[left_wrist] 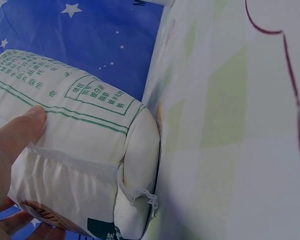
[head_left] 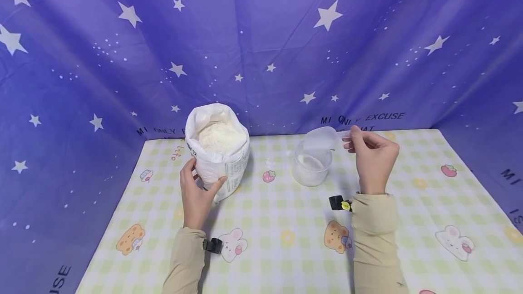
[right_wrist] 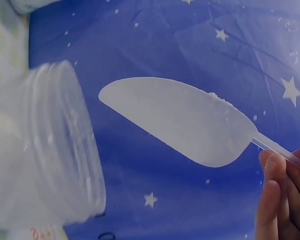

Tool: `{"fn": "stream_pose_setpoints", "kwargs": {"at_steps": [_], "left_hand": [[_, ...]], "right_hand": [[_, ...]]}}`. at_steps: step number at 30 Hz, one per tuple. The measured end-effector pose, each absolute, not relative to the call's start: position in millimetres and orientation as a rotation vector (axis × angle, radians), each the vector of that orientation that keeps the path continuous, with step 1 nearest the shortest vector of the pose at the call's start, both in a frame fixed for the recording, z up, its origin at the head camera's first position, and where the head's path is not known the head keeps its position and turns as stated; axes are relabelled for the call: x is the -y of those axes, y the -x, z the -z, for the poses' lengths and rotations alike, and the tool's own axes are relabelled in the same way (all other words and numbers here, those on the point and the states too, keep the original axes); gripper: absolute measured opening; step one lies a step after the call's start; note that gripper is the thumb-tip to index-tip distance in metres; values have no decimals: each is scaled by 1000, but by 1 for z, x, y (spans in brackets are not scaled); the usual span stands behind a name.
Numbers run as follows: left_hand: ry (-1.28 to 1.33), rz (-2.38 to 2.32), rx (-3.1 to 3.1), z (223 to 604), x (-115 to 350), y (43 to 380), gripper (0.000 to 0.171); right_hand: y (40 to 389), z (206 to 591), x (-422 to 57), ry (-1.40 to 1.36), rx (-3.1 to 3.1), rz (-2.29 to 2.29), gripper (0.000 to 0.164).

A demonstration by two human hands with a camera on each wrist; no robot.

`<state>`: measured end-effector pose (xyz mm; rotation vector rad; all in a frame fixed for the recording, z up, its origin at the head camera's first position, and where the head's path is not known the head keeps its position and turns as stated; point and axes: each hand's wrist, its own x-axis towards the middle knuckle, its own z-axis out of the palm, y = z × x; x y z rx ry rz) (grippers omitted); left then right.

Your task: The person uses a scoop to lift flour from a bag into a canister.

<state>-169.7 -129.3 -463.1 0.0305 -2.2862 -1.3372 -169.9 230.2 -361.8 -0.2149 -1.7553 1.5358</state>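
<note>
A white plastic bag of flour [head_left: 229,167] stands upright on the table, its top open and the pale powder [head_left: 220,139] showing. My left hand [head_left: 198,196] holds its near left side, thumb on the front and fingers round the side. In the left wrist view, the bag [left_wrist: 85,135] shows green print and a folded bottom. With the thumb and fingers of my right hand [head_left: 373,155] I pinch the thin handle of a translucent scoop [head_left: 320,139]. The scoop is above a clear round jar [head_left: 311,173] with some white stuff inside. Powder clings to the scoop's edge [right_wrist: 220,99].
A checked tablecloth [head_left: 282,212] with cartoon prints covers the table. Behind and at both sides hangs a blue curtain [head_left: 261,35] with white stars, close to the table's back edge. The jar stands to the right of the bag, with a gap between them.
</note>
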Motion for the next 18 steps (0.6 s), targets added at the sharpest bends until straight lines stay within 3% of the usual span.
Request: {"fn": "stream_pose_setpoints", "kwargs": {"at_steps": [18], "left_hand": [[-24, 1349, 2286, 463, 130, 169, 89]], "right_hand": [[187, 347, -177, 48, 1793, -1716, 27]]}}
